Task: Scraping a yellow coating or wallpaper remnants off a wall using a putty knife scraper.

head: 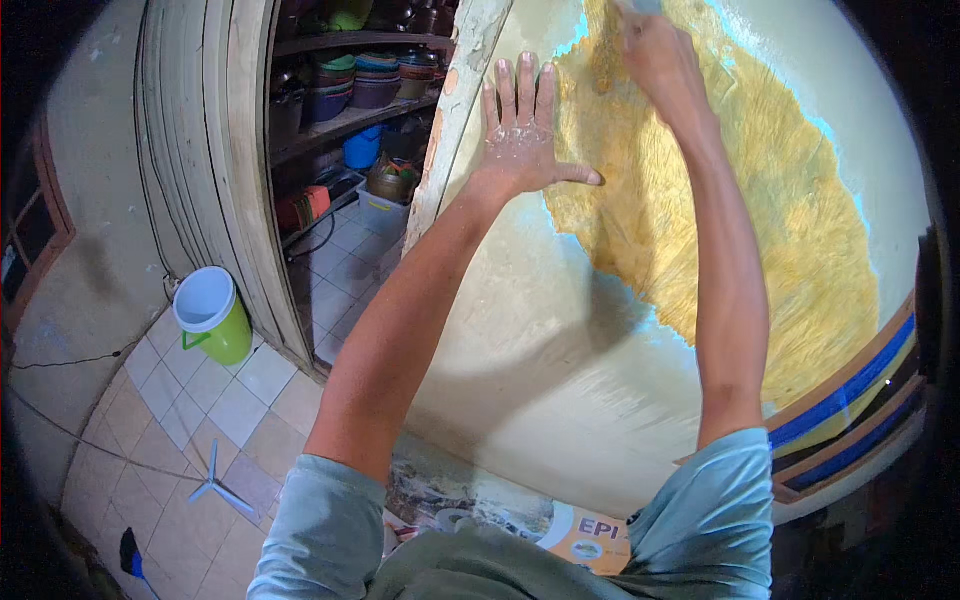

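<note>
My left hand (521, 146) lies flat against the wall (525, 300), fingers pointing up and thumb out to the right over the edge of a large yellow-brown patch (795, 225). White dust or paste marks its back. Higher up and to the right, my right hand (660, 56) is closed around a tool at the top rim of the view, over the upper part of the patch; the tool is blurred and mostly cut off, so its kind cannot be told. Pale, ragged edges of wall coating surround the patch, with light blue along them.
A doorway on the left shows shelves (360, 116) of stacked plastic basins. A lime-green bucket (225, 330) stands on the tiled floor near its frame, with a three-armed stand (213, 480) below. Printed sheeting (517, 510) lies at the wall's foot. A window frame (847, 405) curves at right.
</note>
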`<state>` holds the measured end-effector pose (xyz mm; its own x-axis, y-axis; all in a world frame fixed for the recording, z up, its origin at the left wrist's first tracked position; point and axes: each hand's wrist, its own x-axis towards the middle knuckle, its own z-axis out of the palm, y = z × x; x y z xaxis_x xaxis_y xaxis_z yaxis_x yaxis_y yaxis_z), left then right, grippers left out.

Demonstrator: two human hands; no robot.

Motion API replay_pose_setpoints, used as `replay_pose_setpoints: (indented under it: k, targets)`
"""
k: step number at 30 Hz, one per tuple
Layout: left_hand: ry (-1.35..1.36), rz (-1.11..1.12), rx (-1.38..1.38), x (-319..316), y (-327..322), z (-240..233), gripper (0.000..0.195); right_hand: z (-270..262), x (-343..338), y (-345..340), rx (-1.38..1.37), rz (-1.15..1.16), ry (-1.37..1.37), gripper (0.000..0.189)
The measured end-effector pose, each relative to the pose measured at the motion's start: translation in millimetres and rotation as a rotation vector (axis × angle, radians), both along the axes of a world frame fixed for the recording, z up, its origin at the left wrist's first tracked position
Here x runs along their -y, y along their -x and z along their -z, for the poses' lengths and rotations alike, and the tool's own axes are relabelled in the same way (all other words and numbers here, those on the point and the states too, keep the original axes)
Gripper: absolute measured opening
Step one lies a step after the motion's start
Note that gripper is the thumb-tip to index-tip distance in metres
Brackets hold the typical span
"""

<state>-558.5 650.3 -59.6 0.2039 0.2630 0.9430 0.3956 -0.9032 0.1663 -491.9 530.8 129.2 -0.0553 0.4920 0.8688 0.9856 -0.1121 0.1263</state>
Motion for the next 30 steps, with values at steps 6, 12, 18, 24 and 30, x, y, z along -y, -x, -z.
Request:
replay_pose_setpoints:
  k: [6,12,18,24,30]
  targets:
    - [0.023,0.032,0.033,0.8,-1.6,1.4,0.164,40.5,15.6,1.5,-0.009,0.035,0.052,0.030]
    - [0.051,0.042,0.012,8.1,-2.8,-2.7,0.164,8.5,-13.7,14.1,-0.005,-0.012,0.100,0.022]
    - [0.039,0.011,0.027,3.2,2.0,-0.2,0.165,74.9,2.3,3.9,-0.032,0.018,0.037,0.034]
    - [0.053,0.024,0.030,5.3,-6.3,-2.3,0.165,33.3,-16.5,19.4,0.059,0.112,0.002,0.029]
    - [0.030,0.001,0.024,-1.0,-0.9,2.1,0.165,80.0,8.2,12.4,-0.074,0.043,0.063,0.042]
